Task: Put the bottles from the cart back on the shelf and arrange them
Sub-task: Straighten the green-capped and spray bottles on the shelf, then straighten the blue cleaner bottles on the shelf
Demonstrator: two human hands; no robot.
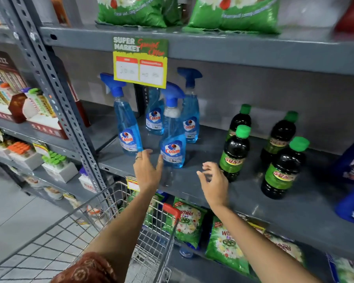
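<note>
A: What is going on here?

B: Both hands are up at the grey shelf (192, 186). The left hand (146, 172) has its grip apart, with the fingers spread. Its fingertips (148, 151) are right by the bottoms of two blue Colin spray bottles. I cannot tell if they touch. The right hand (214, 181) also has its grip apart and holds nothing. It is just beside a dark bottle with a green cap (234, 153).

A: Where are the bottles?

B: Four spray bottles stand on the shelf. The front spray bottle (173, 139) is at 12 o'clock from the left hand. The left spray bottle (127, 127) is at 11 o'clock and leans a bit. Two more stand behind, under the yellow price sign (140, 62). Four dark bottles stand at 3 o'clock, spread out and not in rows. The cart (151, 231) is at 6 o'clock, below the arms. I see no bottles in the part of it that shows.

A: How should the tidying go?

B: I think slow and soft is best. Push each bottle low down, near its bottom, so it does not tip. Stand the leaning one up straight. Turn the labels to the front.

A: What do they look like?

B: Clear plastic with blue water inside and blue trigger tops. Tall and thin, so easy to knock over.
</note>
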